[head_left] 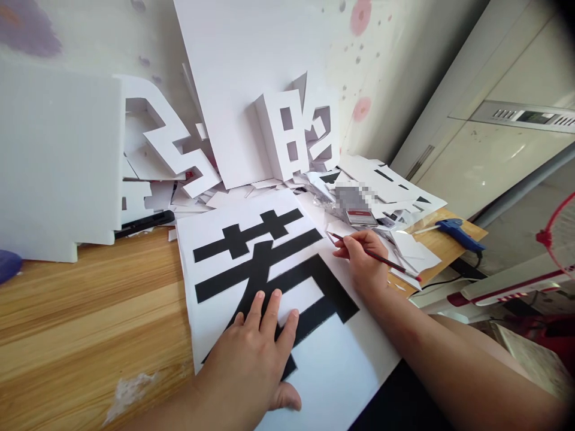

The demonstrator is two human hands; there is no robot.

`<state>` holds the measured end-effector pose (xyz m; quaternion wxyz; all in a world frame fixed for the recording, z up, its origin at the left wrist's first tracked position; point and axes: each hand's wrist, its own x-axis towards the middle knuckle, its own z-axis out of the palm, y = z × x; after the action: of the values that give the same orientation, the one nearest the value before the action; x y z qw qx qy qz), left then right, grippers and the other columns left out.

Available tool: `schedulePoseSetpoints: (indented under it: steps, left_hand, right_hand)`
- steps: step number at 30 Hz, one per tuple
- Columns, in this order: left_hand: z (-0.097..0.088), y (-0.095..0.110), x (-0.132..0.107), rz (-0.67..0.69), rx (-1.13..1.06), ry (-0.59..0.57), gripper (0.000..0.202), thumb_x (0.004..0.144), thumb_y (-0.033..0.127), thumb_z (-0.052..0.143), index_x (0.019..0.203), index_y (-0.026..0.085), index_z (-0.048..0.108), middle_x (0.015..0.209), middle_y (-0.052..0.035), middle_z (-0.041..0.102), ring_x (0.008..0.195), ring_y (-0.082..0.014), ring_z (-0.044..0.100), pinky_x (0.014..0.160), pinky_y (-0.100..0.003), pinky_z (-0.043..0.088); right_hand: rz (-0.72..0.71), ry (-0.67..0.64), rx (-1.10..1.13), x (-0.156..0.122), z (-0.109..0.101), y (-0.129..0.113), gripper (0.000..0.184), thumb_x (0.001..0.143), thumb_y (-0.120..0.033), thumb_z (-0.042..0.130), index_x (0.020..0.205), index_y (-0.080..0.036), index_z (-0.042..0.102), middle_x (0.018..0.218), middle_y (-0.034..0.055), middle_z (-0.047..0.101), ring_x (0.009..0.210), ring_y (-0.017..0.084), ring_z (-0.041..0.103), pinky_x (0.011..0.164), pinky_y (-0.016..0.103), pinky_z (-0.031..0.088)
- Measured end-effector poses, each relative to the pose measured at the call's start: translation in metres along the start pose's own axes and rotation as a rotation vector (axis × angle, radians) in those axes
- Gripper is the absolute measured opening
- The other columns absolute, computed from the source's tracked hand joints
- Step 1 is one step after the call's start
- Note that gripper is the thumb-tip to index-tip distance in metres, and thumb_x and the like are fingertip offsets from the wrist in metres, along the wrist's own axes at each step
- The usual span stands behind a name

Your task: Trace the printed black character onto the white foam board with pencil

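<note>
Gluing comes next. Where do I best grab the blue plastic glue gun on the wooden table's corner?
Probably take the blue plastic glue gun by its right end, where the black cord leaves, from the right: it lies flat, white paper scraps crowding its left.

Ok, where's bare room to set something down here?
Bare wood tabletop left of the printed sheet, in front of the foam board. Crowded: cut-out letters and paper scraps along the back, around the right hand and pencil.
</note>
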<state>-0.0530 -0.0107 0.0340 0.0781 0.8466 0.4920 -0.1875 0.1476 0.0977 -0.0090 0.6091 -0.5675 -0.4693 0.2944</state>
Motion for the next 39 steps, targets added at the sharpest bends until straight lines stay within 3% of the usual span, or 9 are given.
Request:
schedulePoseSetpoints:
  steps: [2,4,7,11,14,20,29,39]
  left_hand:
    - [-0.001,0.0,0.0,0.001,0.003,0.015,0.097,0.061,0.059,0.074,0.141,0.021,0.034,0.145,-0.024,0.015,0.131,-0.0431,0.024,0.096,-0.054,0.042]
    - [0.0,0.0,-0.001,0.003,-0.004,0.041,0.098,0.06,0.059,0.075,0.141,0.021,0.035,0.145,-0.0242,0.016,0.131,-0.0433,0.025,0.096,-0.054,0.042]
    - [0.001,0.0,-0.001,0.0,-0.017,0.06,0.097,0.059,0.056,0.077,0.14,0.02,0.037,0.145,-0.0245,0.019,0.131,-0.0435,0.026,0.095,-0.054,0.043]
    - [0.0,0.0,0.0,-0.011,-0.044,0.04,0.095,0.059,0.049,0.08,0.14,0.022,0.037,0.145,-0.0238,0.02,0.131,-0.0434,0.025,0.095,-0.056,0.043]
    - [0.005,0.0,0.001,-0.009,-0.052,0.037,0.096,0.058,0.048,0.081,0.14,0.023,0.036,0.146,-0.0235,0.021,0.131,-0.0439,0.025,0.095,-0.057,0.042]
    - [0.024,-0.004,0.005,0.041,-0.045,0.147,0.1,0.059,0.064,0.072,0.141,0.021,0.034,0.144,-0.0284,0.019,0.13,-0.0472,0.025,0.092,-0.06,0.042]
    - [0.018,-0.003,0.006,0.03,-0.046,0.071,0.103,0.058,0.057,0.077,0.142,0.02,0.029,0.145,-0.0284,0.012,0.131,-0.0472,0.021,0.093,-0.062,0.04]
    - [0.016,-0.002,0.005,0.023,-0.061,0.031,0.102,0.06,0.057,0.075,0.142,0.021,0.028,0.145,-0.0274,0.011,0.132,-0.0453,0.019,0.095,-0.061,0.039]
  right_hand:
    - [-0.065,-0.008,0.121,0.005,0.002,-0.004,0.017,0.077,-0.035,0.059,0.081,-0.019,0.055,0.076,0.0006,0.064,0.058,0.014,0.062,0.056,0.029,0.055]
    - [-0.08,-0.127,0.118,0.017,0.007,-0.009,0.021,0.074,-0.036,0.063,0.084,-0.019,0.058,0.078,0.0007,0.063,0.061,0.014,0.061,0.056,0.029,0.055]
    - [-0.025,-0.294,0.023,0.041,0.019,-0.01,0.02,0.069,-0.034,0.067,0.071,-0.019,0.054,0.063,-0.0044,0.054,0.055,0.012,0.057,0.051,0.026,0.052]
    - [-0.023,-0.233,-0.046,0.062,0.032,0.002,0.024,0.067,-0.028,0.064,0.061,-0.021,0.042,0.052,-0.0087,0.044,0.041,0.01,0.05,0.039,0.022,0.038]
    - [-0.037,-0.189,-0.084,0.065,0.036,0.012,0.022,0.065,-0.023,0.06,0.059,-0.021,0.039,0.049,-0.009,0.042,0.041,0.011,0.052,0.039,0.021,0.033]
    - [-0.038,-0.133,-0.131,0.064,0.036,0.018,0.02,0.065,-0.022,0.055,0.058,-0.022,0.036,0.048,-0.0084,0.045,0.043,0.014,0.057,0.041,0.022,0.035]
    - [-0.052,-0.129,-0.142,0.066,0.037,0.02,0.018,0.06,-0.018,0.052,0.055,-0.022,0.034,0.042,-0.0091,0.04,0.04,0.013,0.052,0.039,0.022,0.033]
    - [-0.049,-0.139,-0.058,0.067,0.036,0.026,0.013,0.056,-0.019,0.046,0.053,-0.022,0.033,0.045,-0.0086,0.034,0.04,0.01,0.044,0.041,0.023,0.041]
